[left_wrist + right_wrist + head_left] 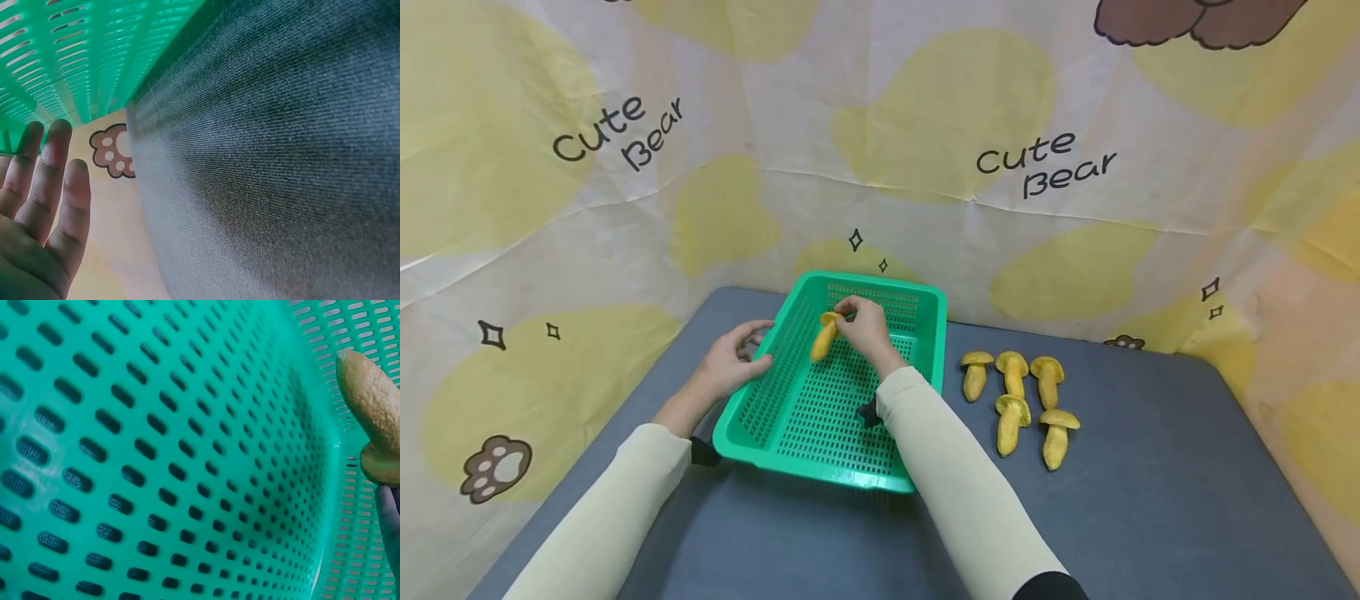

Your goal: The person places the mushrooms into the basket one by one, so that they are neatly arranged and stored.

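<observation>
Over the green basket (820, 433), we hold one yellow mushroom (824, 337) in our right hand (867, 327), fingers curled and pinching it at the cap end, stem pointing down toward the slotted floor. The wrist view shows the mushroom (375, 400) hanging clear of the mesh, not yet touching, with one fingertip (389, 519) under its cap.

Step in hand, as we judge it: placing this mushroom into the basket, lowering phase. Next move calls for a short descent to the floor, then easing the pinch so the piece lies flat rather than tipping against the wall.

Our left hand (730, 360) rests on the basket's left rim, fingers relaxed and nearly straight, gripping nothing; in the left wrist view the fingers (59, 162) lie against the green wall. Both forearms reach forward in pale sleeves, right one crossing over the near rim.

Five more mushrooms (1015, 400) lie on the grey table (1150, 500), right of the basket, apart from it.
</observation>
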Action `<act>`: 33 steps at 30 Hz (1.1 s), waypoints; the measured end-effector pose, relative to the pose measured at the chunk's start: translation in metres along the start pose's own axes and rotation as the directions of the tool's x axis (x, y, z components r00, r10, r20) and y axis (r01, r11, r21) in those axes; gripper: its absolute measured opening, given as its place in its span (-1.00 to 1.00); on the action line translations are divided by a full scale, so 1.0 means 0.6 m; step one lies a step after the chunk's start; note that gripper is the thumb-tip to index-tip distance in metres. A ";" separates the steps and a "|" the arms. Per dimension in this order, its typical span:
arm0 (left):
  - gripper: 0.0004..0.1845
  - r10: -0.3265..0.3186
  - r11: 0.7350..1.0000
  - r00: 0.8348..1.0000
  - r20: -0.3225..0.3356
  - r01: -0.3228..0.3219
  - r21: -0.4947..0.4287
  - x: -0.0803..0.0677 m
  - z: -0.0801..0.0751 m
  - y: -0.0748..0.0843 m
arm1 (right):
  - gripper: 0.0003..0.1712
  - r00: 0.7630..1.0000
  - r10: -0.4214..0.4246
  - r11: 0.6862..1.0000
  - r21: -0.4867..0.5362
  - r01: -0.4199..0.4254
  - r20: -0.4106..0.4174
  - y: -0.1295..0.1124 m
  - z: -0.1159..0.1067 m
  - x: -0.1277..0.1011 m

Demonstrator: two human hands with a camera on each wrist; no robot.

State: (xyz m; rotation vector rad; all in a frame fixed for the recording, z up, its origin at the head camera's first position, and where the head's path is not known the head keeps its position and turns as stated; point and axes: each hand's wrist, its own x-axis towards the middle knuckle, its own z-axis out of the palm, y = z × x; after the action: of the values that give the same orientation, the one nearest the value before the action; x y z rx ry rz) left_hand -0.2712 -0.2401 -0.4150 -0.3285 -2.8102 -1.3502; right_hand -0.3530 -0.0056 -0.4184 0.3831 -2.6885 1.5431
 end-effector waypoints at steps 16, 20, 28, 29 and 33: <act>-0.37 0.020 1.000 1.000 -0.007 -0.020 -0.020 -0.002 0.003 -0.006 | -0.81 0.999 0.031 0.996 -0.090 -0.027 0.043 0.014 0.011 0.000; -0.36 0.023 1.000 1.000 -0.010 -0.023 -0.014 -0.001 0.001 -0.006 | -0.81 0.998 0.044 0.996 -0.084 -0.040 0.046 0.016 0.013 0.003; -0.36 0.014 1.000 1.000 -0.012 -0.014 -0.013 -0.002 -0.001 -0.003 | -0.81 0.997 0.064 0.994 -0.087 -0.060 0.052 0.018 0.017 0.005; -0.36 0.015 1.000 1.000 -0.011 -0.015 -0.013 -0.002 -0.001 -0.003 | -0.81 0.996 0.066 0.994 -0.089 -0.061 0.052 0.018 0.018 0.006; -0.37 0.019 1.000 1.000 -0.010 -0.019 -0.017 0.000 -0.001 -0.004 | -0.80 0.996 0.073 0.994 -0.091 -0.068 0.055 0.019 0.018 0.006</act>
State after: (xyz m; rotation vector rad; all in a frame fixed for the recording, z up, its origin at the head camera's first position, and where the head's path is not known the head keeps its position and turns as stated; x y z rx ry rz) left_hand -0.2715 -0.2417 -0.4163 -0.3471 -2.7813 -1.3691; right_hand -0.3576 -0.0102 -0.4329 0.3394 -2.8330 1.4438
